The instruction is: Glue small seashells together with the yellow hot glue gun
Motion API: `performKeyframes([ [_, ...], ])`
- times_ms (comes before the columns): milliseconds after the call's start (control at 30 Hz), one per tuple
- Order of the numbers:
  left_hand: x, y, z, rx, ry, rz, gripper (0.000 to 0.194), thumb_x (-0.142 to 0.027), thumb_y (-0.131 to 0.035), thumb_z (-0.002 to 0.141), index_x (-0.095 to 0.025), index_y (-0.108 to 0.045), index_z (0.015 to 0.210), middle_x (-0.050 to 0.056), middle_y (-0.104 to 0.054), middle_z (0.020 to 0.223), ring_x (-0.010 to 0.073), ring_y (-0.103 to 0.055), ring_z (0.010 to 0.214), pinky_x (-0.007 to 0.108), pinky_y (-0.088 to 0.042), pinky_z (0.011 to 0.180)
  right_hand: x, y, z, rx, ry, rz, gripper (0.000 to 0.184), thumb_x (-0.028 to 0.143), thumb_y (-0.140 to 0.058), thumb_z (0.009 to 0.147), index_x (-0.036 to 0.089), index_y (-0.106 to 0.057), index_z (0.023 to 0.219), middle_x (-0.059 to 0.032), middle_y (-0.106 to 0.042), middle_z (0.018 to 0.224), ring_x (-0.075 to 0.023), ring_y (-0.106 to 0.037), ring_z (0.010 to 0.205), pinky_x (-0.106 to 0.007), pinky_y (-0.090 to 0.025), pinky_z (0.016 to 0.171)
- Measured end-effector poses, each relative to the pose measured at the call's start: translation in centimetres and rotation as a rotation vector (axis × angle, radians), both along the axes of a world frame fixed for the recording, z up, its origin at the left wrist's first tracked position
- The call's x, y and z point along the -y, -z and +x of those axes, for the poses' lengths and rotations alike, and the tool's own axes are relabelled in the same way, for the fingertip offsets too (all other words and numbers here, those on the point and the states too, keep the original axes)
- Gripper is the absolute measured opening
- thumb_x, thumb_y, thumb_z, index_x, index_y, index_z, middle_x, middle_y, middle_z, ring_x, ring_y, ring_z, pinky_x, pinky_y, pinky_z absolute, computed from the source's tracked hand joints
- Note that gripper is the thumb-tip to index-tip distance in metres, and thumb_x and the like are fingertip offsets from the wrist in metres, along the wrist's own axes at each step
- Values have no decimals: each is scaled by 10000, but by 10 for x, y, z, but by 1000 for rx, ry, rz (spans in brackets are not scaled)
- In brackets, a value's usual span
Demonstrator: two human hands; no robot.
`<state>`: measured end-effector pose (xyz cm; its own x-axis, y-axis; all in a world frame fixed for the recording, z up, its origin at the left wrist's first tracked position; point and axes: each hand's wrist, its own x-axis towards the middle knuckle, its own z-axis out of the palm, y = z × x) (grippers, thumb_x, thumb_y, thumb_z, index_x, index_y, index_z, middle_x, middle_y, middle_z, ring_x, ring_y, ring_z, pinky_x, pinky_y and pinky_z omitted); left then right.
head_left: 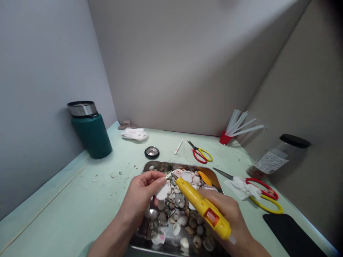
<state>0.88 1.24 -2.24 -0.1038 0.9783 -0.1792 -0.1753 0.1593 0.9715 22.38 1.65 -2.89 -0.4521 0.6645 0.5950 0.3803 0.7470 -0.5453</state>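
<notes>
A yellow hot glue gun [200, 201] is in my right hand [227, 210], with a clear glue stick showing at its back end. Its nozzle points up and left, close to the fingertips of my left hand [146, 187]. My left thumb and forefinger pinch a small pale piece [168, 175], too small to name. Just below those fingers is a flat white shell [163, 192]; whether they also touch it I cannot tell. Under both hands lies a metal tray [139, 241] holding many loose seashells [179, 200]. The right fingers are partly hidden behind the glue gun.
Beyond the tray are small scissors [199, 153], a white marker [178, 146] and a round metal lid [152, 152]. A green flask [92, 135] stands left. Rightward are large scissors [264, 192], a clear jar [273, 160], a red cup of glue sticks [225, 137] and a dark phone-like slab [292, 235].
</notes>
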Motion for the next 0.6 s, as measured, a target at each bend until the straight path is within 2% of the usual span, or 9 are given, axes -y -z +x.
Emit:
performKeyframes([
  [167,-1,2,-1,10,10,0,169,-304,-695,733,-153,-671,804,-39,-581,541,31,-438,352,123,-345,325,-1,-1,-4,-8,-9,13,363,480,-494,859,158,-660,827,-51,-670,640,-201,-651,608,-268,-491,547],
  [333,-1,0,1,-48,-16,4,171,-316,-699,716,-163,-678,789,-37,-581,550,48,-443,361,144,-357,330,-1,4,-1,-44,18,-24,251,374,-528,843,164,-651,903,-65,-714,796,-202,-665,671,-267,-499,589],
  [500,5,-1,6,-312,-52,128,156,-327,-669,728,-182,-712,767,-2,-632,596,97,-488,403,197,-403,363,0,4,-2,-33,51,-53,257,361,-502,844,158,-658,827,-70,-708,766,-207,-658,648,-271,-495,566],
  [600,8,-2,7,-543,-78,317,105,-276,-646,757,-217,-733,763,20,-710,692,148,-603,549,229,-473,528,0,3,-3,-24,51,-63,272,374,-492,851,160,-659,835,-66,-701,740,-203,-655,639,-267,-494,560],
])
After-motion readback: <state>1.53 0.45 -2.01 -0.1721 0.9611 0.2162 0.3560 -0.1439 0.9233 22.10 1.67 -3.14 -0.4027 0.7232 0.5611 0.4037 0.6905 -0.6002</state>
